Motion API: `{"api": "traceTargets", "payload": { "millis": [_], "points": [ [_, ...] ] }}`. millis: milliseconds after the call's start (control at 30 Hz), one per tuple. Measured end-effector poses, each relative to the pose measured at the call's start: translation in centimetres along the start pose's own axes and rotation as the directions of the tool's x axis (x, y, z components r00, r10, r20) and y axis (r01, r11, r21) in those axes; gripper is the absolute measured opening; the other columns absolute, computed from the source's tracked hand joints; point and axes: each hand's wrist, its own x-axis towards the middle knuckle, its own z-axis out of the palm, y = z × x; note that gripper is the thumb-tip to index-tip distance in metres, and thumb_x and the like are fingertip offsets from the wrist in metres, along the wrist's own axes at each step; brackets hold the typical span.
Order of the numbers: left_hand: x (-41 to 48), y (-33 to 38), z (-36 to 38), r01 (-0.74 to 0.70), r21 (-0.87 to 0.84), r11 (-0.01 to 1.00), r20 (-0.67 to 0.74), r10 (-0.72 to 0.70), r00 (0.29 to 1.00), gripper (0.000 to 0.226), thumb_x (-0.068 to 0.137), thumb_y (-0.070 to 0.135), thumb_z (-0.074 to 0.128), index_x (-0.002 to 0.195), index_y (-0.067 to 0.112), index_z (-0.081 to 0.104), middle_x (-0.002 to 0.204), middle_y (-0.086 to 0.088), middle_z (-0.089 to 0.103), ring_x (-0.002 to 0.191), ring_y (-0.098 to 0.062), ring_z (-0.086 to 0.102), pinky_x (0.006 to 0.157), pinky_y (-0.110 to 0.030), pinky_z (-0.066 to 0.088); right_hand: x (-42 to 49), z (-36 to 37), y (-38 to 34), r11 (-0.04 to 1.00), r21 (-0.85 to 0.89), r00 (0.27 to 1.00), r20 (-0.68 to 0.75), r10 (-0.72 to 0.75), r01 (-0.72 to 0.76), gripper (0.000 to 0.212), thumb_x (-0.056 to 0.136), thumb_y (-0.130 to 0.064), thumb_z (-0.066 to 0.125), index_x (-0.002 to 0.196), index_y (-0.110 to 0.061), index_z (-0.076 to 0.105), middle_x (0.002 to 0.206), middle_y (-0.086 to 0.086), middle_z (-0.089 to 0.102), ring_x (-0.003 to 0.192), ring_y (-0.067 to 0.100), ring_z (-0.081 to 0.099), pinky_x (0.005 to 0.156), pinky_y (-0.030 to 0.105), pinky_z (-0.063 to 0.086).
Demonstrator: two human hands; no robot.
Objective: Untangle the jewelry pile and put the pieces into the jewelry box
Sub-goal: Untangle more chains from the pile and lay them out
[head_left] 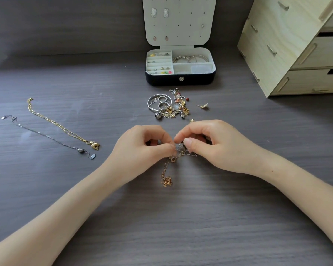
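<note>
My left hand [142,148] and my right hand [211,144] meet at the middle of the table, and each pinches part of a knot of thin tangled chains [181,153]. One rose-gold chain end [166,179] trails from the knot toward me. Behind my hands lies the jewelry pile [169,105] of silver bangles, rings and gold charms. Farther back the jewelry box [180,78] stands open, its lid upright. Earrings fill its left slots and bracelets its back right compartment.
On the left of the dark table a gold necklace [60,124] and a silver necklace [46,135] lie stretched out side by side. A loose gold stud earring [203,106] lies right of the pile. A pale wooden drawer unit [296,47] stands at the back right.
</note>
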Motion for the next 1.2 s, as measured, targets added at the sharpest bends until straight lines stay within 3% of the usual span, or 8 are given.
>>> {"api": "traceTargets", "payload": {
  "millis": [167,267,500,600,800,1000,1067,1200],
  "points": [
    [0.0,0.0,0.0,-0.004,-0.009,1.0,0.002,0.004,1.0,0.029,0.055,0.054,0.058,0.066,0.029,0.068,0.079,-0.021,0.063,0.081,-0.038,0.057,0.082,-0.058,0.045,0.0,0.3,-0.2,0.996,-0.088,0.999,-0.026,-0.036,0.034,0.02,0.078,-0.042,0.054,0.09,-0.04,0.069,0.065,-0.023,0.053,0.068,0.003,0.05,0.061,0.016,0.031],
    [0.0,-0.1,-0.1,-0.007,0.005,1.0,0.013,0.007,1.0,0.03,0.055,0.056,0.056,0.066,0.031,0.068,0.079,-0.02,0.064,0.081,-0.037,0.058,0.082,-0.057,0.045,-0.1,0.5,-0.3,0.992,-0.107,0.996,-0.054,-0.069,0.062,0.006,0.08,-0.035,0.064,0.082,-0.037,0.069,0.064,-0.022,0.053,0.07,0.0,0.05,0.062,0.018,0.033],
    [0.1,-0.4,0.1,-0.013,0.029,1.0,0.009,0.012,1.0,0.027,0.059,0.053,0.048,0.066,0.031,0.062,0.073,-0.007,0.06,0.077,-0.027,0.054,0.079,-0.052,0.043,-0.1,-0.3,-0.3,0.99,-0.116,0.997,-0.012,-0.08,0.078,0.015,0.083,-0.026,0.063,0.079,-0.039,0.058,0.068,-0.026,0.051,0.073,-0.001,0.047,0.064,0.009,0.032],
    [0.1,-0.5,0.1,-0.009,-0.022,1.0,-0.004,0.009,1.0,0.029,0.062,0.051,0.051,0.07,0.027,0.063,0.078,-0.013,0.062,0.082,-0.034,0.056,0.082,-0.055,0.046,-0.1,-0.4,-0.2,0.991,-0.104,0.996,-0.006,-0.087,0.085,0.017,0.084,-0.023,0.063,0.081,-0.039,0.059,0.067,-0.024,0.05,0.075,-0.001,0.047,0.066,0.01,0.032],
    [0.1,-0.2,0.1,-0.017,-0.103,0.995,-0.021,0.015,1.0,0.031,0.057,0.048,0.057,0.071,0.022,0.067,0.08,-0.021,0.067,0.083,-0.042,0.06,0.084,-0.06,0.046,0.2,0.0,-0.1,0.991,-0.111,0.996,-0.027,-0.083,0.079,0.012,0.084,-0.028,0.061,0.083,-0.04,0.06,0.074,-0.04,0.049,0.073,-0.004,0.047,0.064,0.01,0.031],
    [0.3,-0.1,0.5,0.005,-0.04,0.999,-0.042,-0.007,0.999,0.016,0.056,0.029,0.057,0.071,0.027,0.056,0.063,0.005,0.068,0.074,-0.03,0.063,0.082,-0.054,0.048,0.2,0.3,0.0,0.997,-0.063,0.997,-0.055,-0.045,0.041,0.009,0.083,-0.033,0.063,0.076,-0.04,0.061,0.069,-0.029,0.053,0.064,0.007,0.045,0.06,0.017,0.031],
    [0.4,-0.2,0.7,-0.003,0.001,1.0,-0.065,0.003,0.998,0.023,0.053,0.036,0.057,0.074,0.027,0.056,0.063,0.007,0.067,0.072,-0.027,0.063,0.079,-0.051,0.049,0.2,0.3,0.1,0.999,-0.038,0.997,-0.064,-0.04,0.038,0.005,0.077,-0.04,0.058,0.076,-0.039,0.062,0.065,-0.018,0.053,0.061,0.008,0.044,0.059,0.02,0.032],
    [0.3,-0.2,1.0,-0.002,0.105,0.994,-0.081,0.011,0.997,0.014,0.06,0.034,0.057,0.072,0.028,0.059,0.062,0.013,0.064,0.055,-0.007,0.051,0.061,-0.031,0.043,0.3,0.2,0.2,0.999,-0.017,0.997,-0.07,-0.041,0.039,0.009,0.075,-0.043,0.056,0.076,-0.039,0.064,0.064,-0.008,0.053,0.06,0.009,0.045,0.06,0.024,0.034]
  ]
}}
